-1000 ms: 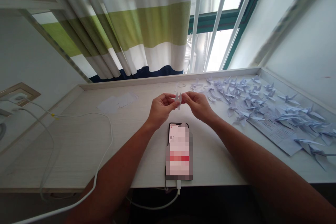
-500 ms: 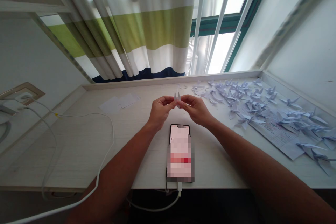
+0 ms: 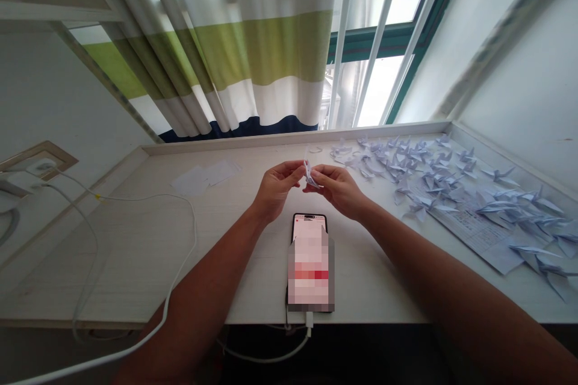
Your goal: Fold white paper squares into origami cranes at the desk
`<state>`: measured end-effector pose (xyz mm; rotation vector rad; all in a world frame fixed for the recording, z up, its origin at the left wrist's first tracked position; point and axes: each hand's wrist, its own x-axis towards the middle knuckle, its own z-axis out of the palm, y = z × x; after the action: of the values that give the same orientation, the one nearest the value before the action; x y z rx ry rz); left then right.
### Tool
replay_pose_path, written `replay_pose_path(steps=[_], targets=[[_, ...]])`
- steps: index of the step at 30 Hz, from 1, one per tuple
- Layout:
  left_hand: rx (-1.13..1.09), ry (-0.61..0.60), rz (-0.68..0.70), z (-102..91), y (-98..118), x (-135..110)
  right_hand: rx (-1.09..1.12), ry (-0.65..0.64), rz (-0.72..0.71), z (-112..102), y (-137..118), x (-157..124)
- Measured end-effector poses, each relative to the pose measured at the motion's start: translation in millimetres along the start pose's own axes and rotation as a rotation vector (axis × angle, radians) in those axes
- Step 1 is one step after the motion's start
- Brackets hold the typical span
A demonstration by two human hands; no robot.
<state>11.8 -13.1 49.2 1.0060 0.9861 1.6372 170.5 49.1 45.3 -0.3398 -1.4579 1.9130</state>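
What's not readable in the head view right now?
Head view:
- Folded paper: partly hidden by fingers of the right hand; too small to tell whether the left hand grips it too.
- Phone: most of the screen lost behind pixel blocks.
- Printed sheet: partly covered by paper shapes; its print is too small to read.
- White cable: cut off by the bottom edge.

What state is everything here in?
Small paper: folded, held above the desk.
Right grip: pinching the small paper.
Left grip: fingers bent beside it, contact unclear.
Phone: screen lit, cable plugged in.
Folded paper figures: spread out, some overlapping.
Paper sheets: flat, overlapping.
Curtain: partly covering the window.
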Motion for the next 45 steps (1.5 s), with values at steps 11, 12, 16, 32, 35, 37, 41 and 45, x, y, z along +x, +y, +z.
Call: replay_pose_path(steps=[11, 12, 16, 32, 35, 37, 41, 45], targets=[[0.001, -0.045, 0.025, 0.9, 4.2, -1.2, 0.031, -0.041, 0.033, -0.8, -4.6, -0.9], [0.059, -0.023, 0.062, 0.3, 4.1, -1.1, 0.021, -0.033, 0.035, -0.8, -5.0, -1.0], [0.334, 0.090, 0.252, -3.2, 2.1, -0.5, -0.051, -0.013, 0.036, 0.7, -6.5, -1.9], [0.514, 0.128, 0.433, 2.7, 1.6, -8.3, -0.217, 0.142, -0.144, 7.4, -2.5, -1.1], [0.489, 0.144, 0.418, 2.5, -1.5, -7.4, -0.181, 0.146, -0.128, 7.1, -1.2, -0.9], [0.504, 0.141, 0.417, 2.9, -1.8, -7.6, -0.173, 0.151, -0.110, 6.8, -0.5, -0.5], [0.499, 0.150, 0.422, 4.4, -0.2, -8.6, -0.213, 0.180, -0.103, 7.4, -1.8, -0.3], [0.503, 0.099, 0.432, 4.4, 2.6, -9.8, -0.245, 0.197, -0.138, 8.2, -4.1, -0.9]])
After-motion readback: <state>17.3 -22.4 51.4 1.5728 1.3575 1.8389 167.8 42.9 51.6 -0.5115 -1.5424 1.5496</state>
